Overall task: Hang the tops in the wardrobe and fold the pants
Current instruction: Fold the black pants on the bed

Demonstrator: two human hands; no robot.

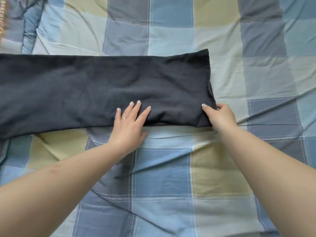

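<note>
Dark pants (102,89) lie lengthwise across the checked bedspread (171,177), the left hand (127,124) pressing flat with fingers spread on their near edge, the right hand (219,115) pinching their right end.

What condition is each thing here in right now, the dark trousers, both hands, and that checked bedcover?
Dark pants: lying flat across the bed, stretched lengthwise, running out of view at left.
Left hand: fingers straight, pressing flat on the pants' near edge.
Right hand: pinching the pants' right end.
Checked bedcover: spread out, wrinkled.
</note>
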